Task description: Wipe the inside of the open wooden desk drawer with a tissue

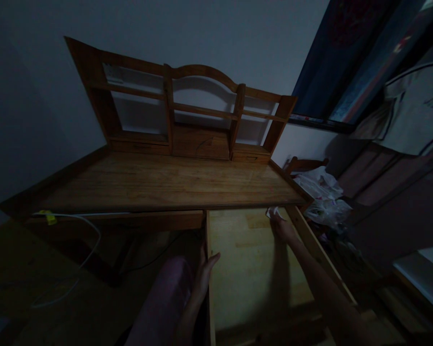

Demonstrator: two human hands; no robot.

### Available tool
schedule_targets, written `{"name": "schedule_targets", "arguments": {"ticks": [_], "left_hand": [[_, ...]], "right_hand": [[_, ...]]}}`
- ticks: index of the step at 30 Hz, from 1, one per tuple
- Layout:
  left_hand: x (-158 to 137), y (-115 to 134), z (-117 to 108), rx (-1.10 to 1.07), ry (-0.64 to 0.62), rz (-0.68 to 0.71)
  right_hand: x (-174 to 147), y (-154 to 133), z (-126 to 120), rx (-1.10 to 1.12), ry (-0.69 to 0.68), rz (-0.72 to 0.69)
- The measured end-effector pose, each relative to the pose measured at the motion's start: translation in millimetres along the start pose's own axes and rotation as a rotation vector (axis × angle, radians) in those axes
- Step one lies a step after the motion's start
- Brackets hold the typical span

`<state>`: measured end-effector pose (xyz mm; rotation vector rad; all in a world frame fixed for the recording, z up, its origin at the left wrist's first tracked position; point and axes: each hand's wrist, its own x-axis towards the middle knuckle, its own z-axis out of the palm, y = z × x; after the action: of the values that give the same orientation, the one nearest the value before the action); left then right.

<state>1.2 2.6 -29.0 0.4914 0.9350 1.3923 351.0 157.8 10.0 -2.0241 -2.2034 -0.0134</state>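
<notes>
A wooden drawer (245, 269) is pulled out from under the desk's right side, its pale bottom bare to view. My right hand (283, 228) reaches inside it to the far right, closed on a crumpled white wipe (273, 211) that touches the drawer's bottom near the back. At the drawer's left wall my left hand (205, 271) rests with its thumb over the top edge and its fingers on the outer side. What the left fingers press on below the edge is partly hidden.
The wooden desk (187, 180) carries a shelf unit (202, 110) against the wall. A white cable (94, 226) with a yellow tag hangs at the left. Plastic bags (321, 185) lie on a chair to the right. Clothes (414, 110) hang at the upper right.
</notes>
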Motion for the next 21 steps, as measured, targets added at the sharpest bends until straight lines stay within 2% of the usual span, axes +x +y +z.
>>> {"name": "schedule_targets", "arguments": {"ticks": [4, 8, 12, 17, 21], "left_hand": [[3, -3, -2, 0.012, 0.027, -0.026], [6, -7, -3, 0.005, 0.057, -0.034], [2, -5, 0, -0.018, 0.025, 0.01], [-4, 5, 3, -0.04, 0.001, -0.025], [-7, 10, 5, -0.025, 0.014, -0.019]], "right_hand": [[-16, 33, -12, -0.111, -0.032, 0.141], [-26, 35, -18, -0.214, -0.066, 0.171], [-41, 14, -16, -0.263, -0.1, 0.121], [-62, -29, -2, -0.225, -0.113, -0.067], [-56, -72, 4, -0.205, -0.109, -0.174]]}}
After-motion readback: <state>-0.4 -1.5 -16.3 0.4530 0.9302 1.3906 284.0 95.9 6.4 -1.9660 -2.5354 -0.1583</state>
